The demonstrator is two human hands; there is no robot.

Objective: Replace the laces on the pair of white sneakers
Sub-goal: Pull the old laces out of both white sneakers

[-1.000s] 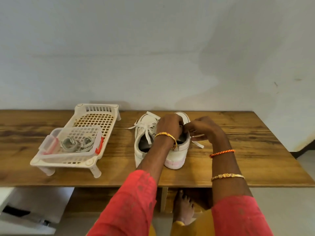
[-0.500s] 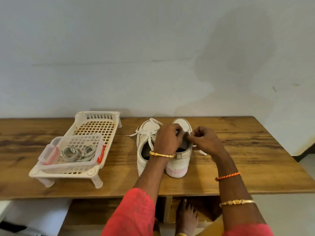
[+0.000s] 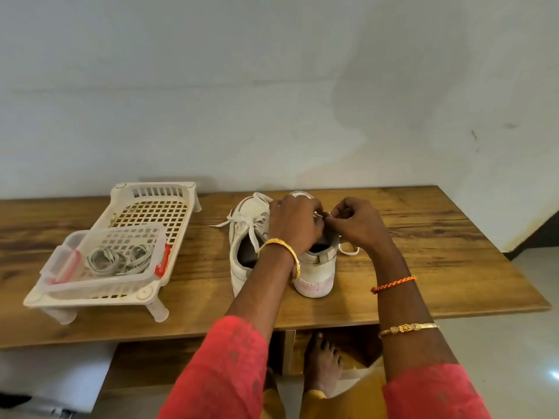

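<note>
Pinching the old lace (image 3: 325,215) on the right sneaker (image 3: 317,264), both hands — left hand (image 3: 295,220) and right hand (image 3: 357,223) — have moved closer together since before; the untying has started, at 12 o'clock on the table (image 3: 438,267).

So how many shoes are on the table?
2. The left sneaker sits beside the white basket, its lace tied. The right sneaker sits against it, with the left hand and right hand working over it. None seem hidden.
</note>
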